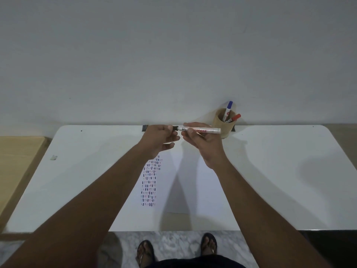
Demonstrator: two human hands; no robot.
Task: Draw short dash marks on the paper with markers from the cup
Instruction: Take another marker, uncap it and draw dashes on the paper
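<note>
one sheet of paper (193, 180) lay on the white counter (270, 171) nearest the body, its left part filled with a block of short blue and red dash marks (150, 180). above its far edge, one marker (201, 130) was held level, long axis running left to right. its barrel was pinched by the right hand (202, 140); the black cap (175, 128) at its left end was pinched by the left hand (158, 139). whether the cap was seated could not be told. farther right, against the wall, one cup (225, 122) was seen with two markers, one blue-capped (228, 107), one red-capped (234, 118).
</note>
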